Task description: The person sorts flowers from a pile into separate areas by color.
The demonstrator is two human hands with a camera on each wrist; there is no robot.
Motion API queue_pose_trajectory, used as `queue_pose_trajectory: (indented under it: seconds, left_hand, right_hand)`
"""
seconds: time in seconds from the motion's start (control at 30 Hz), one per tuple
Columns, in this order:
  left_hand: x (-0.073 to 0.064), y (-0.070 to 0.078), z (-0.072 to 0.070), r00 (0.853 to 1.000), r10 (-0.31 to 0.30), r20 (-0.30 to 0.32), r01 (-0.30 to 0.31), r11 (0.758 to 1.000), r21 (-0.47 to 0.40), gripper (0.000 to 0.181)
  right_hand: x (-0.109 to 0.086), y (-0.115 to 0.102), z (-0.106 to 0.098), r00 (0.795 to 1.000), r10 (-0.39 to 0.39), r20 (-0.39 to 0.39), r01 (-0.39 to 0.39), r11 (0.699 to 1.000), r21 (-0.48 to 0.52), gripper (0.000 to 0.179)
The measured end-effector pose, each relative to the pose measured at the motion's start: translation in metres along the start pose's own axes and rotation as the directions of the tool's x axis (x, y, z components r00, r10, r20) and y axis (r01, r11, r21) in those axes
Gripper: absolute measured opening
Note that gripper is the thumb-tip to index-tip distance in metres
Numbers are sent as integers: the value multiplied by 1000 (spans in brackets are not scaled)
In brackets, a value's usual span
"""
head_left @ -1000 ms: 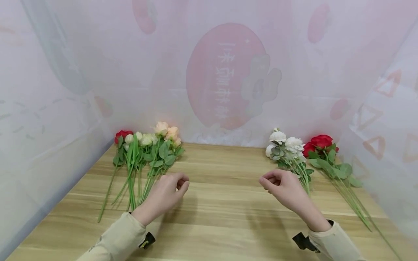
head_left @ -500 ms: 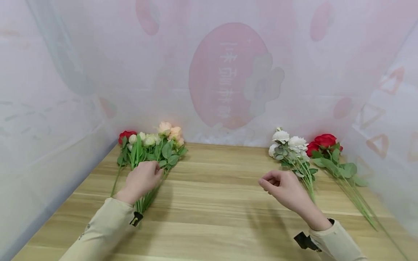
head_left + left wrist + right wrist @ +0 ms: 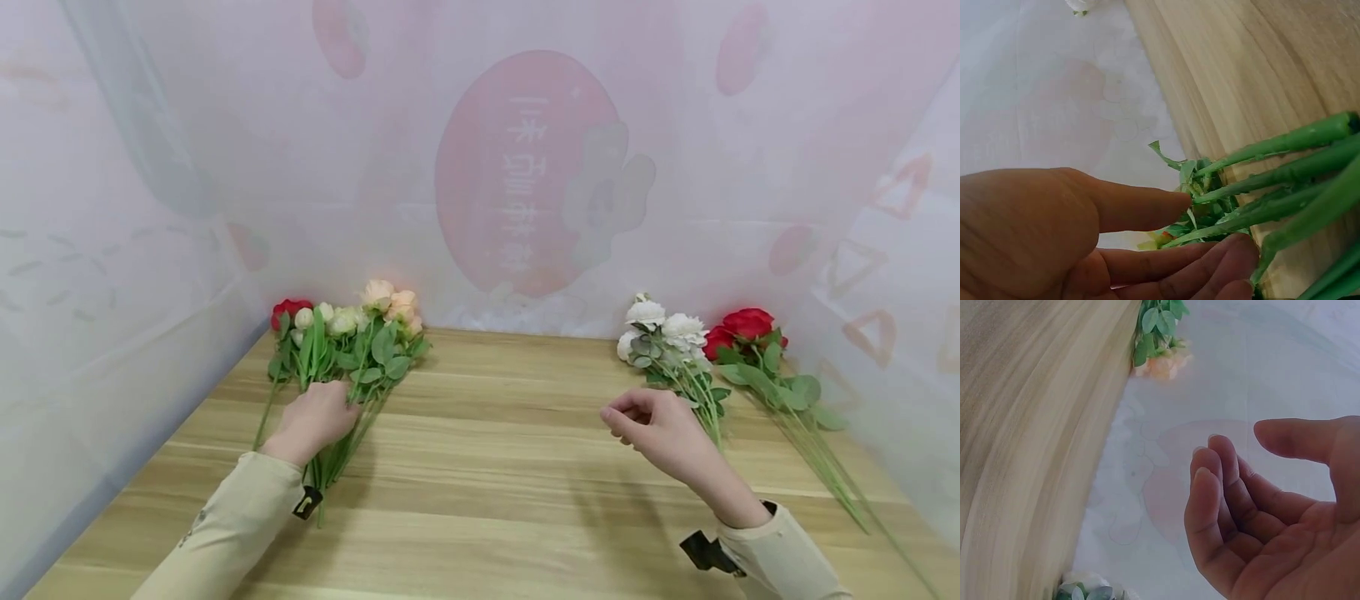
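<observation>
In the head view my left hand (image 3: 315,421) is over the bunch of flowers on the left of the table. There lie a red rose (image 3: 290,312), pale greenish-white blooms (image 3: 347,322) and peach flowers (image 3: 378,293). Green stems (image 3: 1279,172) run past the fingertips in the left wrist view, with thumb and fingers extended and a gap between them. My right hand (image 3: 663,433) hovers with loosely bent fingers and nothing in them, near the stems of the white flowers (image 3: 682,330). Its thumb stands apart from the fingers in the right wrist view.
Red roses (image 3: 747,323) with long stems lie at the right of the wooden table (image 3: 495,467). A pale printed cloth (image 3: 360,167) surrounds the back and sides. Dark clips (image 3: 705,552) hang at both cuffs.
My left hand has moved left and over the stems of the left bunch, then slightly further down to them. The right hand has barely moved.
</observation>
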State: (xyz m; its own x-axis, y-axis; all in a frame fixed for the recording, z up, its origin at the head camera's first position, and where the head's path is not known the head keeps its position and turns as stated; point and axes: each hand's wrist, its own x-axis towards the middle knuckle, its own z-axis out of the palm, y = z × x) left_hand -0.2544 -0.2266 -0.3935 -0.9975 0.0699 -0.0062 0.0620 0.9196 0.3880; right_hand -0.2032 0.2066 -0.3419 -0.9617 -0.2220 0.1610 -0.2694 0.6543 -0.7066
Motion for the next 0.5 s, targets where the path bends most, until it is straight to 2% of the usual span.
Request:
queue_pose_trajectory:
  seconds: [0.27,0.5]
  left_hand:
    - [5,-6,4,1000,1,7,-1,1000,1,39]
    - [4,-9,2,1000,-5,13,5,999,-39,44]
  right_hand:
    - [0,0,0,1000,3,-2,-3,1000,-2,21]
    - [1,1,1,1000,4,7,-4,1000,5,21]
